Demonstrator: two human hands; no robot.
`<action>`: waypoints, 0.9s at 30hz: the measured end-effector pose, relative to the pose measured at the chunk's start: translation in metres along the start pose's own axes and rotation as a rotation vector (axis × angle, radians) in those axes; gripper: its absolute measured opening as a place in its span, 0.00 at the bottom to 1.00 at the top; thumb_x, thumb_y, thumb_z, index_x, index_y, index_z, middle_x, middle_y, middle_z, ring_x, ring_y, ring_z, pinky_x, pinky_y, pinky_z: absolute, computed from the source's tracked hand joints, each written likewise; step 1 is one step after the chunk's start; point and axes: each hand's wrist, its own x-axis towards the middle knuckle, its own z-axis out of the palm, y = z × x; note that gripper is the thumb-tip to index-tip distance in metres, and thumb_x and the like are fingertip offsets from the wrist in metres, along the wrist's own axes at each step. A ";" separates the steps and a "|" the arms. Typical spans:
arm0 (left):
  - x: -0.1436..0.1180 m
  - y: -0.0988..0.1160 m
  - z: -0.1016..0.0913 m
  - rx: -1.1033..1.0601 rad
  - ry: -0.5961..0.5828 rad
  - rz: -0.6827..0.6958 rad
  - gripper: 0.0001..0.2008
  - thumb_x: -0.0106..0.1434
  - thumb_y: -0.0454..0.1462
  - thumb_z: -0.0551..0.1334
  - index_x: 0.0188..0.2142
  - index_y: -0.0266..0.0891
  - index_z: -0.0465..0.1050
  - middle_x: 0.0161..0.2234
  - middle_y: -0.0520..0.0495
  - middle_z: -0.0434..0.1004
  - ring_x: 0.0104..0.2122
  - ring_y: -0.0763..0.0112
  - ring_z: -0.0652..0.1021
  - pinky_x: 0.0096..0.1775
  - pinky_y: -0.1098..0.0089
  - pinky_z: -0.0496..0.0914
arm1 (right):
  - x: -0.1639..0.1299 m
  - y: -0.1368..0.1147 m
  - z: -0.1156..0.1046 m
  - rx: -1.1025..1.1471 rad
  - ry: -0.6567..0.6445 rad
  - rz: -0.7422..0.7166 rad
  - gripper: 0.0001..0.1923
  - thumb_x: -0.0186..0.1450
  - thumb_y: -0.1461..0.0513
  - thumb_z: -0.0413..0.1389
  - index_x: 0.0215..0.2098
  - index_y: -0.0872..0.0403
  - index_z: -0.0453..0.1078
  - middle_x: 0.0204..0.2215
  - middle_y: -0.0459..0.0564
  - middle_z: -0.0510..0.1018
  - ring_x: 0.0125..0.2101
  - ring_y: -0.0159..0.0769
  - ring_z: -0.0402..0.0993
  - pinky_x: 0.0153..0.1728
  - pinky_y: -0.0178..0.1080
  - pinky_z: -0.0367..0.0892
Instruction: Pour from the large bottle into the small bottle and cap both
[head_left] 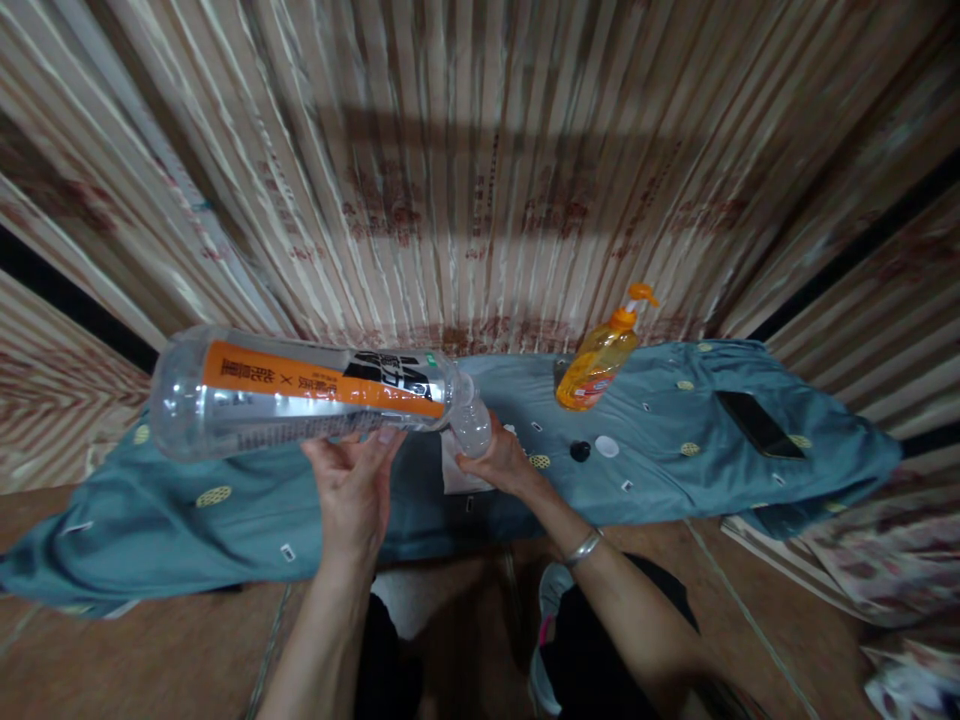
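Note:
My left hand (pixel 352 485) holds up a large clear plastic bottle (pixel 300 395) with an orange and black label, tipped on its side with its mouth to the right. The mouth meets a small clear container (pixel 472 425) that my right hand (pixel 499 462) grips just above the blue-grey cloth (pixel 225 520). A silver bangle sits on my right wrist. A small white sheet (pixel 457 475) lies on the cloth under the right hand.
An orange pump bottle (pixel 600 365) stands on the cloth at the back right. A black cap (pixel 580 451) and a white cap (pixel 607 446) lie beside it. A dark phone (pixel 757 423) rests further right. Patterned curtains hang behind; brown floor in front.

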 end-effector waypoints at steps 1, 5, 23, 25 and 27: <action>0.000 0.000 0.000 0.001 -0.001 0.001 0.29 0.42 0.35 0.79 0.40 0.49 0.67 0.53 0.51 0.77 0.49 0.59 0.80 0.51 0.53 0.75 | 0.000 0.000 0.000 0.002 -0.001 0.000 0.35 0.53 0.60 0.68 0.57 0.52 0.65 0.44 0.51 0.83 0.44 0.46 0.82 0.43 0.41 0.75; 0.000 -0.001 0.000 -0.002 -0.002 0.003 0.27 0.44 0.34 0.78 0.39 0.48 0.67 0.53 0.52 0.77 0.49 0.60 0.80 0.50 0.53 0.75 | 0.000 -0.002 -0.001 -0.004 0.003 0.007 0.35 0.53 0.60 0.68 0.57 0.51 0.65 0.43 0.50 0.83 0.43 0.46 0.82 0.42 0.40 0.75; 0.004 -0.005 -0.005 -0.026 -0.008 0.020 0.27 0.44 0.33 0.79 0.39 0.47 0.69 0.47 0.53 0.81 0.40 0.67 0.82 0.43 0.60 0.79 | 0.001 0.002 0.002 0.003 -0.005 -0.017 0.37 0.52 0.60 0.68 0.58 0.52 0.64 0.42 0.50 0.83 0.43 0.45 0.82 0.41 0.40 0.74; 0.003 -0.004 -0.004 -0.027 -0.004 0.020 0.27 0.43 0.33 0.79 0.38 0.47 0.68 0.47 0.53 0.81 0.40 0.66 0.82 0.43 0.59 0.79 | 0.000 0.001 0.001 0.013 -0.006 -0.017 0.36 0.52 0.60 0.68 0.58 0.52 0.64 0.43 0.50 0.83 0.43 0.45 0.82 0.42 0.40 0.74; 0.003 -0.002 -0.003 -0.022 -0.002 0.021 0.27 0.43 0.33 0.79 0.38 0.46 0.67 0.48 0.52 0.80 0.41 0.66 0.82 0.44 0.59 0.79 | 0.000 -0.001 0.000 0.015 -0.003 -0.015 0.35 0.52 0.60 0.67 0.57 0.52 0.65 0.43 0.51 0.83 0.44 0.46 0.82 0.42 0.41 0.74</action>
